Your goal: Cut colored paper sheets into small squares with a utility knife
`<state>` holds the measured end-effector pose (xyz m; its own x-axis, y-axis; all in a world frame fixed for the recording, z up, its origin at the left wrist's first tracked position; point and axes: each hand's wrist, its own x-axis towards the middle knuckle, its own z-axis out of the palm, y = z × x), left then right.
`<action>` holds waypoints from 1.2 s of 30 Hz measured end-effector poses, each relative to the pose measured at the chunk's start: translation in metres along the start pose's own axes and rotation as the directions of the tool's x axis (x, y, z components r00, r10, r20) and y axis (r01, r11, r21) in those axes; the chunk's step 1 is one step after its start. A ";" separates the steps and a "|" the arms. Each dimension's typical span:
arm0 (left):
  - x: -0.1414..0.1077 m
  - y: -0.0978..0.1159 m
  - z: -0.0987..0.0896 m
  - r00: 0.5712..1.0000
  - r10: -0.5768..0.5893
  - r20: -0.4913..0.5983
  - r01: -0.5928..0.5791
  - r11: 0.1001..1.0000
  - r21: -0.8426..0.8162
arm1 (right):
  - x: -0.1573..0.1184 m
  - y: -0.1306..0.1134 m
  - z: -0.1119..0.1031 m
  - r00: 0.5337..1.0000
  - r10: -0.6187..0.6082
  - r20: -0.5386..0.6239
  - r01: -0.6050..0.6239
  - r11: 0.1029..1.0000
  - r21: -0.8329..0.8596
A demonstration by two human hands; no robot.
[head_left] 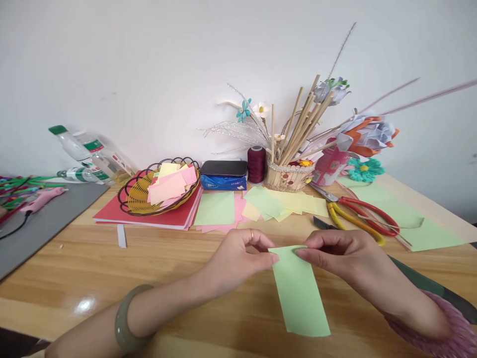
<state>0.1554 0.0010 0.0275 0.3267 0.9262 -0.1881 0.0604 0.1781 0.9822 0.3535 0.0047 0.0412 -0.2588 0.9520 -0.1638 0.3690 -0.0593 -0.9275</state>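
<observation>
A green paper strip [302,296] hangs between my two hands, tilted a little, its lower end nearer to me. My left hand [238,258] pinches its top left corner between thumb and fingers. The top right corner is pinched by my right hand [345,253]. Behind the hands lie green, pink and yellow paper pieces [214,209]. Just beyond my right hand are red-handled scissors [368,214] and a yellow-handled tool [337,219].
A wicker basket [137,196] of paper pieces sits on red sheets [112,211]. Behind stand a maroon thread spool [256,166] and a stick-filled basket [288,178]. Bottles [97,154] lean at left, near a pink glue gun [44,199]. A dark green tool [428,283] lies by my right forearm.
</observation>
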 end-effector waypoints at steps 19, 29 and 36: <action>0.002 0.002 -0.003 0.990 0.056 -0.127 -0.081 0.977 -0.197 | -0.003 0.001 0.006 0.999 -0.014 0.047 0.016 0.998 -0.058; 0.003 0.014 0.007 0.997 0.080 -0.022 -0.079 0.996 0.033 | -0.001 -0.003 0.021 0.993 -0.033 0.117 0.040 0.998 -0.055; 0.014 0.019 -0.006 0.992 0.118 -0.036 -0.115 0.990 0.081 | -0.003 0.004 0.013 0.991 0.027 0.134 -0.016 0.996 -0.083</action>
<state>0.1553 0.0197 0.0439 0.2978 0.9520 -0.0708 0.0991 0.0430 0.9941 0.3441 -0.0024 0.0332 -0.3660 0.9011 -0.2326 0.4457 -0.0497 -0.8938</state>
